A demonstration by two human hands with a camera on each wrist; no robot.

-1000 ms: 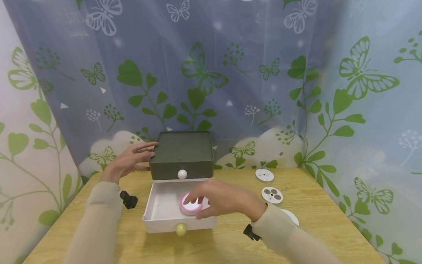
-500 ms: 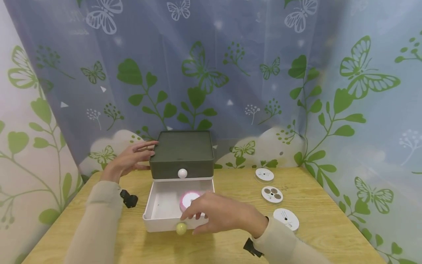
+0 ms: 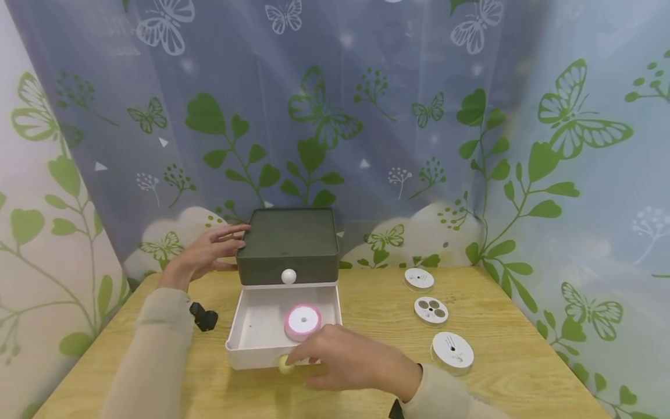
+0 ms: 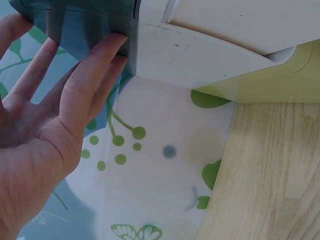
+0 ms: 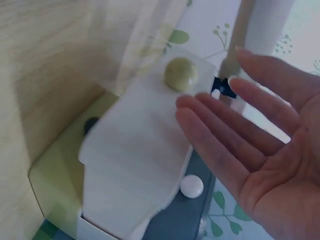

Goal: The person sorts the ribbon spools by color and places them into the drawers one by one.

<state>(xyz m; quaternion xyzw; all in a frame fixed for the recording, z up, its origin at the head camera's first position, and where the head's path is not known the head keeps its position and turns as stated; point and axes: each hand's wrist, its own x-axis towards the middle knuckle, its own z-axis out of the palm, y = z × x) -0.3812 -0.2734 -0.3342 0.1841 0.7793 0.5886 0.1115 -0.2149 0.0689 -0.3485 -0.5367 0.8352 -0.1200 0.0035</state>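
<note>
A small drawer box with a dark green top (image 3: 293, 233) stands on the table, its lower white drawer (image 3: 253, 359) pulled out. Inside that drawer, toward the right, lies a spool of pink ribbon (image 3: 297, 334) with a white face. My left hand (image 3: 201, 254) rests its fingertips against the box's left side, fingers nearly straight in the left wrist view. At the drawer's front, my right hand (image 3: 350, 361) has its fingertips close by the yellow-green knob (image 5: 181, 74). Its fingers are extended, not wrapped round the knob.
Several white-faced spools lie on the table to the right: a far spool (image 3: 419, 277), a middle spool with round holes (image 3: 431, 311) and a near spool (image 3: 452, 351). A white knob (image 3: 288, 276) sits on the upper dark drawer. A patterned curtain (image 3: 377, 174) hangs behind.
My right hand has moved from over the pink ribbon spool, out of the drawer, forward and down to the yellow-green knob. The spool stays in the drawer. My left hand has not moved.
</note>
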